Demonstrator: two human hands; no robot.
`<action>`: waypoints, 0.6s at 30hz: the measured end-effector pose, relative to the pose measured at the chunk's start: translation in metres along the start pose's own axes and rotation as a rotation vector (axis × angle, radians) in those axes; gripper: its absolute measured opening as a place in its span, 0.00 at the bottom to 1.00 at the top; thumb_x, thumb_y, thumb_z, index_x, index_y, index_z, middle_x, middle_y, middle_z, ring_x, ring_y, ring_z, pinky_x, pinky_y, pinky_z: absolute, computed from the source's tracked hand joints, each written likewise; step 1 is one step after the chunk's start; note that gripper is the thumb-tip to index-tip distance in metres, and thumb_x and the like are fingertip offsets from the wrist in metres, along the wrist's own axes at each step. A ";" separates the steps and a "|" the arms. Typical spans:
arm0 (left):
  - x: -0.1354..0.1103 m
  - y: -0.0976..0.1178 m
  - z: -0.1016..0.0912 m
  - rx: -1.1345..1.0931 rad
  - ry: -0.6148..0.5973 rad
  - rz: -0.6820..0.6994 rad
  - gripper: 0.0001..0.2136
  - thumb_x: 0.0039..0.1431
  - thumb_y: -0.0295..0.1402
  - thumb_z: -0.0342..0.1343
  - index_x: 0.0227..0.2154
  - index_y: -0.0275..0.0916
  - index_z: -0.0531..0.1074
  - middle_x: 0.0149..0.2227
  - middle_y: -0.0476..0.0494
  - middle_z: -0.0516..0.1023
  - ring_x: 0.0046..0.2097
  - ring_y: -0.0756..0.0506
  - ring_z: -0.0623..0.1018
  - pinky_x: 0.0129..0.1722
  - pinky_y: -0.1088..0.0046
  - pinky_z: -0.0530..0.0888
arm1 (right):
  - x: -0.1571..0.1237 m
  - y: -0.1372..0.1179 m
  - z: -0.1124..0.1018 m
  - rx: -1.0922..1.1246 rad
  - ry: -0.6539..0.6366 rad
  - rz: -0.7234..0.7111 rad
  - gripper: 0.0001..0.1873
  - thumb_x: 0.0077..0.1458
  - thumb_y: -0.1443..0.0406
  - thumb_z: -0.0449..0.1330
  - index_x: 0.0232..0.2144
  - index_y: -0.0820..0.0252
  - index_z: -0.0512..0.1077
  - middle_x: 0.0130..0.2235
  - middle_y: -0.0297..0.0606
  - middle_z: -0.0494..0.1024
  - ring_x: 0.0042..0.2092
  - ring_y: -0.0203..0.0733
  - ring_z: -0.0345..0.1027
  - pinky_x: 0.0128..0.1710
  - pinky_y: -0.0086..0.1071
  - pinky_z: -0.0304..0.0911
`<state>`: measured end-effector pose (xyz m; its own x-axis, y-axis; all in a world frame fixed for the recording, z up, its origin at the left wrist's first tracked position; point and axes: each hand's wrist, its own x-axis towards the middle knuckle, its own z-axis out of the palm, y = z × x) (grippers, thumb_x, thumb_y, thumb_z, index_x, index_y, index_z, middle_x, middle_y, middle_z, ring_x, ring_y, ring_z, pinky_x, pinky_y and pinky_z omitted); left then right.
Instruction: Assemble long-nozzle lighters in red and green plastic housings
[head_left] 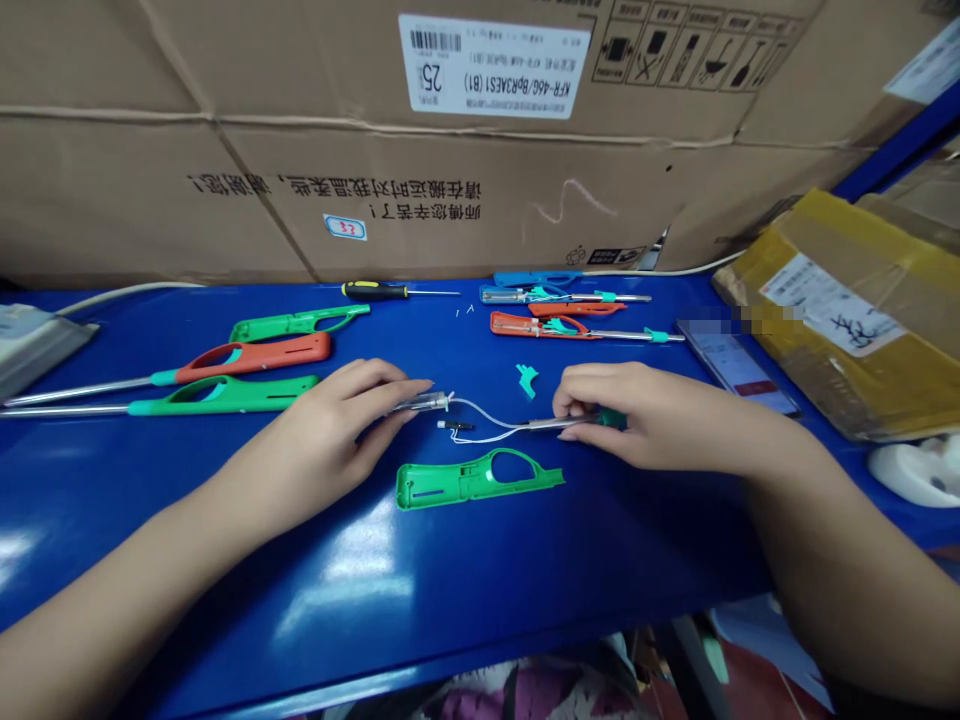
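Note:
My left hand [337,425] rests on the blue table [225,560], fingers closed over a clear plastic tube part [427,402]. My right hand [637,410] pinches a thin metal rod with a green collar [559,423]. White wires [480,415] run between the two parts, with a small black piece [455,426] beside them. In front of my hands lies an open green lighter handle shell [476,478]. A small teal trigger piece [527,378] lies just behind the wires.
Green and orange long lighters [247,375] lie at the left, more lighters [570,310] at the back right. A black-handled screwdriver [390,291] sits near the cardboard boxes [450,150]. A phone [739,365], a taped parcel [847,310] and a white object [915,470] lie at the right.

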<state>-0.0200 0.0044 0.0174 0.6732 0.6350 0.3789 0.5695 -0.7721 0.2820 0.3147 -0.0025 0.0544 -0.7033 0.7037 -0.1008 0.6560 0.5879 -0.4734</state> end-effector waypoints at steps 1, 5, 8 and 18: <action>0.000 0.002 0.000 0.000 -0.007 -0.006 0.14 0.71 0.32 0.50 0.55 0.38 0.73 0.45 0.40 0.76 0.44 0.44 0.78 0.45 0.68 0.78 | 0.000 -0.001 0.000 0.011 0.005 -0.008 0.04 0.65 0.62 0.58 0.39 0.57 0.70 0.40 0.37 0.75 0.38 0.40 0.67 0.39 0.33 0.61; -0.002 0.001 0.007 -0.010 -0.040 -0.050 0.14 0.71 0.33 0.48 0.54 0.39 0.73 0.46 0.40 0.77 0.45 0.43 0.78 0.46 0.65 0.78 | 0.004 -0.002 0.002 0.052 0.031 -0.032 0.07 0.66 0.63 0.56 0.39 0.57 0.73 0.39 0.38 0.77 0.39 0.40 0.69 0.40 0.34 0.62; -0.003 -0.004 0.013 -0.019 -0.063 -0.076 0.15 0.71 0.34 0.48 0.54 0.39 0.74 0.46 0.39 0.77 0.46 0.42 0.78 0.47 0.64 0.77 | 0.008 -0.003 0.007 0.063 0.024 -0.033 0.08 0.66 0.64 0.55 0.39 0.57 0.74 0.39 0.38 0.77 0.38 0.40 0.70 0.40 0.34 0.63; 0.007 0.021 0.011 -0.099 0.028 -0.077 0.10 0.69 0.32 0.53 0.48 0.41 0.78 0.49 0.41 0.77 0.52 0.42 0.75 0.54 0.61 0.72 | 0.013 -0.007 0.014 0.088 0.044 -0.050 0.08 0.67 0.65 0.55 0.40 0.59 0.75 0.37 0.36 0.76 0.37 0.38 0.68 0.38 0.32 0.62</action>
<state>0.0022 -0.0072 0.0159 0.6154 0.6923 0.3768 0.5683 -0.7210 0.3965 0.2971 -0.0029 0.0437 -0.7208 0.6921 -0.0379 0.5923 0.5866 -0.5523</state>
